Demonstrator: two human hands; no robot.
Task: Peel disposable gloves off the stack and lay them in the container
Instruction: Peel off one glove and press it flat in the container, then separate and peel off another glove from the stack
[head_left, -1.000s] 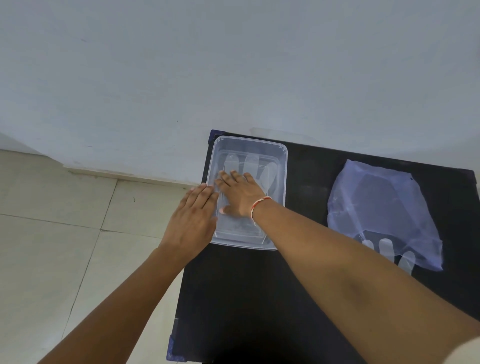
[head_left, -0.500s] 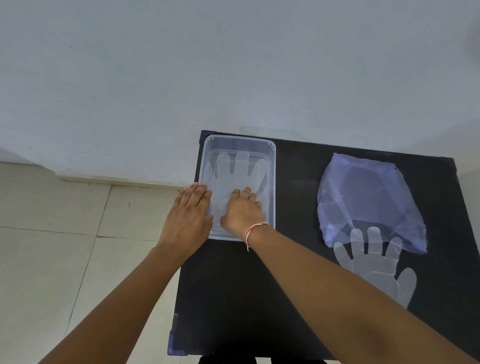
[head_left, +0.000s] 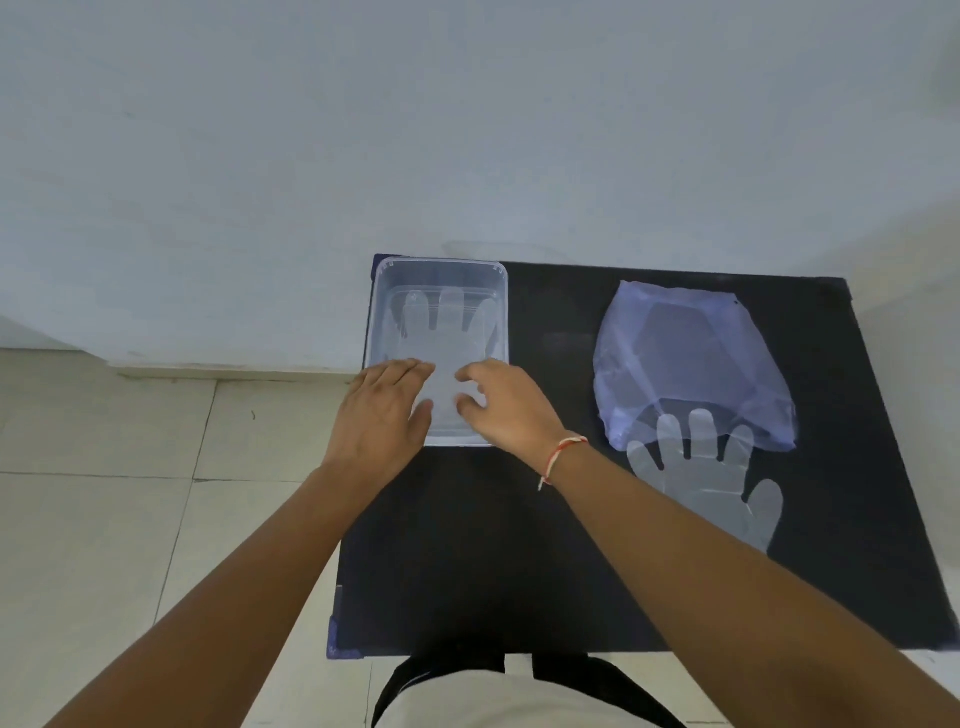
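Note:
A clear plastic container (head_left: 387, 280) stands at the far left of a black table (head_left: 545, 545). A transparent glove (head_left: 447, 327) lies flat inside it, fingers pointing away from me. My left hand (head_left: 384, 415) rests flat on the container's near left rim. My right hand (head_left: 506, 405) hovers at the near right corner, fingers curled and apart, holding nothing. At the right, the stack of clear gloves (head_left: 701, 467) sticks out from a bluish plastic bag (head_left: 685, 353).
The table stands against a white wall. A tiled floor lies to the left, below the table's left edge. My torso shows at the bottom, close to the table's near edge.
My right hand has slid back from flat on the glove inside the container to its near edge and lifted. The view has tilted, showing the glove stack in full.

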